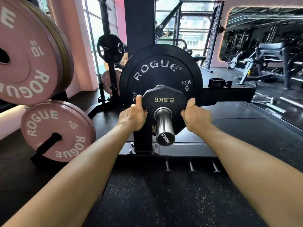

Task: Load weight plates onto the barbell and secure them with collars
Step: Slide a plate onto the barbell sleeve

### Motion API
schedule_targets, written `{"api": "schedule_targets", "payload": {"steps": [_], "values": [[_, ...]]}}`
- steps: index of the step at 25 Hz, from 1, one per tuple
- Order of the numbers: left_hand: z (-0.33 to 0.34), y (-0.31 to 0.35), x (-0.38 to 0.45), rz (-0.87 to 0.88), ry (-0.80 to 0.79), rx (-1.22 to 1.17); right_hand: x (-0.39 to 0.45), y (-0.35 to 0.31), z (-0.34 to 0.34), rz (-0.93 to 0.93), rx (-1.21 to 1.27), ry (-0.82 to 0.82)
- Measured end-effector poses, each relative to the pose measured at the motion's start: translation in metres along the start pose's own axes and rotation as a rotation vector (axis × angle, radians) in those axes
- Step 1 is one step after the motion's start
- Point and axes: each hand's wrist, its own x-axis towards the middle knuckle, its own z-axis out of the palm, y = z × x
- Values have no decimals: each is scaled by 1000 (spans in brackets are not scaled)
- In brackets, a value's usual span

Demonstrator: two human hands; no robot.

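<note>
A: Hands, item one?
B: Left hand [133, 116], curled on the left edge of the 2.5 kg plate [164, 102], thumb laid up its face. Right hand [195, 114], gripping the right edge of the same plate, thumb up likewise. Both forearms reach in from the bottom corners.

A: The plate itself?
B: Small, black, many-sided, lettering upside down. Threaded on the barbell sleeve [164, 123]; the chrome sleeve sticks out toward the camera, its end cap marked 1500LB.

A: Behind it?
B: One black Rogue bumper plate [161, 69], marked 5 kg, already on the sleeve. Whether the small plate touches it, cannot tell.

A: Collars?
B: One black collar [218, 82], resting on the dark rack beam [227, 94] to the right, well apart from the sleeve.

A: Further out?
B: Left: pink 10 kg plates [27, 51] on an upper storage peg, another pink plate [57, 131] on a lower peg. Rear: a black grip plate [111, 48] hung on an upright. Underfoot: speckled black rubber floor [164, 194]. Far right: gym benches, blurred.
</note>
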Motion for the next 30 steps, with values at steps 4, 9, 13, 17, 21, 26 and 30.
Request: {"api": "schedule_targets", "payload": {"steps": [4,9,13,17,21,26,30], "values": [[22,-7,57,-32,0,46,57,-3,22,3,-77,-21],[48,-16,123,-38,13,48,119,-3,48,0,-127,-10],[70,-23,167,-38,73,32,172,-5,73,7,-154,7],[88,-25,200,-80,112,26,210,-9,83,3,-258,-15],[95,-23,214,-134,109,86,224,-11,89,-49,-402,-41],[76,-17,215,-204,-88,82,221,-13,69,-61,-436,-162],[46,-18,201,-163,-56,-40,203,14,54,-7,-192,-123]]}}
